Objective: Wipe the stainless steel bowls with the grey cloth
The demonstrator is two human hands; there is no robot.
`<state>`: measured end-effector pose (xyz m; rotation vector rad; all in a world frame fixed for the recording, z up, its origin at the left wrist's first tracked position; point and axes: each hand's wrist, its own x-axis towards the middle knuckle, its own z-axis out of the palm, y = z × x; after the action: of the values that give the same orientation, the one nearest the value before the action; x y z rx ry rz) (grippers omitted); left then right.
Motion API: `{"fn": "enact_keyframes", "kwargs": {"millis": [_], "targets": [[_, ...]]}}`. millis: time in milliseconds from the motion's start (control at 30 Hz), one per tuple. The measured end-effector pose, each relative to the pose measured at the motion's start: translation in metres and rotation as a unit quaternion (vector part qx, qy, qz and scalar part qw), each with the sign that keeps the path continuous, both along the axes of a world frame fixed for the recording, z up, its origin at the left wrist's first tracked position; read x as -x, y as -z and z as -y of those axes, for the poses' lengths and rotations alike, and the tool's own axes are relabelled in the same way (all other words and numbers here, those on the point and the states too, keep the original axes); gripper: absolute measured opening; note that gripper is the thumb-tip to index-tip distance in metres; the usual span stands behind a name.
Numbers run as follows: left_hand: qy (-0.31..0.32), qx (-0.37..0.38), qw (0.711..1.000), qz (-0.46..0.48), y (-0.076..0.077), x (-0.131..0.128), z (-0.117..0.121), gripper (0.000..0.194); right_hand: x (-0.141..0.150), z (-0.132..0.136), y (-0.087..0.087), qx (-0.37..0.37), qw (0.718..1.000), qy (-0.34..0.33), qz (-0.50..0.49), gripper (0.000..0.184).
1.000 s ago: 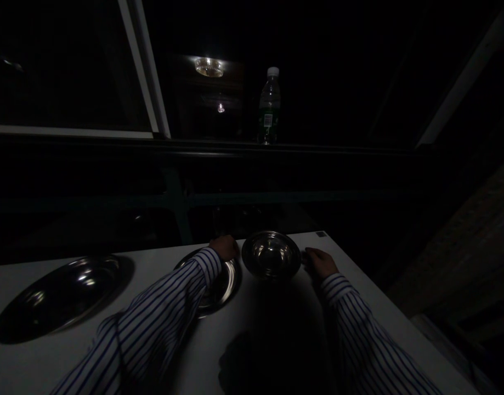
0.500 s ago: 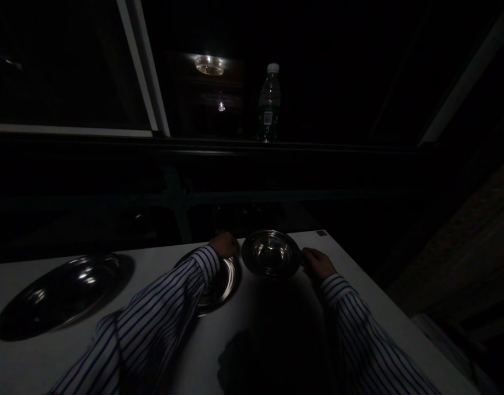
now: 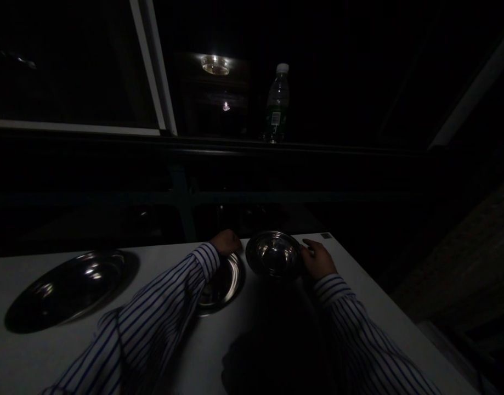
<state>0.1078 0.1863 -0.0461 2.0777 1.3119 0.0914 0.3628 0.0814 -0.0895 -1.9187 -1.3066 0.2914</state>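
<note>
The scene is very dark. On a white table stands a small steel bowl. My right hand grips its right rim. To the bowl's left lies a steel plate. My left hand is closed at that plate's far edge, fingers curled on the rim. Both arms wear striped sleeves.
A large oval steel tray lies at the table's left. A plastic water bottle stands on a dark ledge behind the table, next to a white window frame. The table's right edge drops to a dark floor.
My right hand has closed in on the bowl's right rim and now grips it. My left hand stays at the plate's far edge. The view has shifted slightly.
</note>
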Motion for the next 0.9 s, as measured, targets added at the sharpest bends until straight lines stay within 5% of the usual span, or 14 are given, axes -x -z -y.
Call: {"fn": "enact_keyframes", "kwargs": {"millis": [167,567,900], "targets": [[-0.008,-0.008,1.000,0.003,0.004,0.003,-0.001,0.035,0.010,0.000,-0.008,-0.009,0.999,-0.017,0.031,0.039],[-0.014,-0.036,0.999,0.018,0.004,0.008,-0.012,0.034,-0.001,-0.002,0.003,-0.016,1.000,-0.006,0.021,0.041],[-0.095,-0.099,0.990,-0.046,-0.006,0.012,-0.013,0.033,-0.008,0.000,0.008,-0.019,1.000,0.005,0.004,0.037]]}}
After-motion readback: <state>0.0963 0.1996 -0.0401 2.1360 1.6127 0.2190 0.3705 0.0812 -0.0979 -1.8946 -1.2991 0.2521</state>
